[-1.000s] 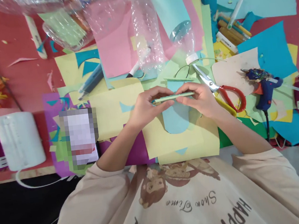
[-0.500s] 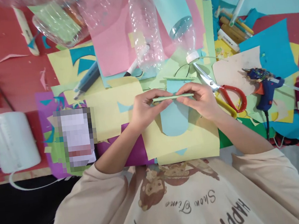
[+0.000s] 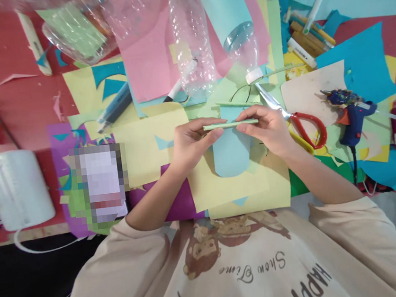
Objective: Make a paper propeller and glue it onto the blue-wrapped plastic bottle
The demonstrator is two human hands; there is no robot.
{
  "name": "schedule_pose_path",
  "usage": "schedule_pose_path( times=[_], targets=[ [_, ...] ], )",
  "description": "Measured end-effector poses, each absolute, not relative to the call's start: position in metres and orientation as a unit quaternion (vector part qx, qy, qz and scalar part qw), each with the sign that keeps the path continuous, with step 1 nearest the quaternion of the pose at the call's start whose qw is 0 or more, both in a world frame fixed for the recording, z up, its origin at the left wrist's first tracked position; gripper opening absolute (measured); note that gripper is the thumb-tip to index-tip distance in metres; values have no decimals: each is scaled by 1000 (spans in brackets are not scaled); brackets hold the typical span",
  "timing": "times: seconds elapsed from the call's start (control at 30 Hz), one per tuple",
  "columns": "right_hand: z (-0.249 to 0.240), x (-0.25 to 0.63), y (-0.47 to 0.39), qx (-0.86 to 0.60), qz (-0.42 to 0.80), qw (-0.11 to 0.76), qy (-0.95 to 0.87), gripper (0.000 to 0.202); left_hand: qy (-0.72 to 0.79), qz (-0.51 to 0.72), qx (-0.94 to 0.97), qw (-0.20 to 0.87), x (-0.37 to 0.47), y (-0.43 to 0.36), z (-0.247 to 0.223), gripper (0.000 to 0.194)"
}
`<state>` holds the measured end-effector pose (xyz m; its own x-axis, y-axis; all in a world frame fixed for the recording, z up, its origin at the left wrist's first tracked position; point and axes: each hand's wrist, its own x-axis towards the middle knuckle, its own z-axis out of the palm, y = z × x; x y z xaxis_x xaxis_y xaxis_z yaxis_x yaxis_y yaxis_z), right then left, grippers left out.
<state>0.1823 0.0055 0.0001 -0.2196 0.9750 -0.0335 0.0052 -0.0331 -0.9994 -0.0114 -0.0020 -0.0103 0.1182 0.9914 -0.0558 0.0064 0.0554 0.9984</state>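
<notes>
as seen from the head camera, thin green paper stick (image 3: 230, 125) pinched level between both hands above a light blue paper shape (image 3: 230, 154), itself lying on yellow sheets (image 3: 224, 188). left hand (image 3: 192, 142) closed on the stick's left end, thumb under and fingers curled over; right hand (image 3: 269, 128) closed on the right end likewise, so that the stick stays straight and tightly rolled, held clear of the clutter. second green stick (image 3: 236, 104) lying just beyond, on the paper. scissors (image 3: 297, 125) with red handles just right of the right hand, blades pointing up toward a clear plastic bottle (image 3: 194, 39); blue glue gun (image 3: 350, 119) farther right, resting on a pale card (image 3: 314, 85), within reach but untouched. white roll (image 3: 16, 188) well apart at far left; markers (image 3: 114, 108) up left on yellow paper.

against the picture half a second back: stick and both hands raised a touch and shifted slightly right, grip unchanged; surrounding papers, scissors and glue gun in the same spots, small offsets owing to the camera.
</notes>
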Motion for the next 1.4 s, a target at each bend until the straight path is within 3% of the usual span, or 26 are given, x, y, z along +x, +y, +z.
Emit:
schedule_pose_path(
  times=[0.63,0.9,1.4],
  targets=[
    [-2,185,8,-461,565,436,-527,16,482,461,526,527,-16,4,-15,17],
    [-4,190,13,-467,567,430,-526,21,495,462,534,506,-19,5,-17,24],
    [-4,190,15,-455,584,422,-523,17,492,462,550,491,-19,7,-13,14]
  ],
)
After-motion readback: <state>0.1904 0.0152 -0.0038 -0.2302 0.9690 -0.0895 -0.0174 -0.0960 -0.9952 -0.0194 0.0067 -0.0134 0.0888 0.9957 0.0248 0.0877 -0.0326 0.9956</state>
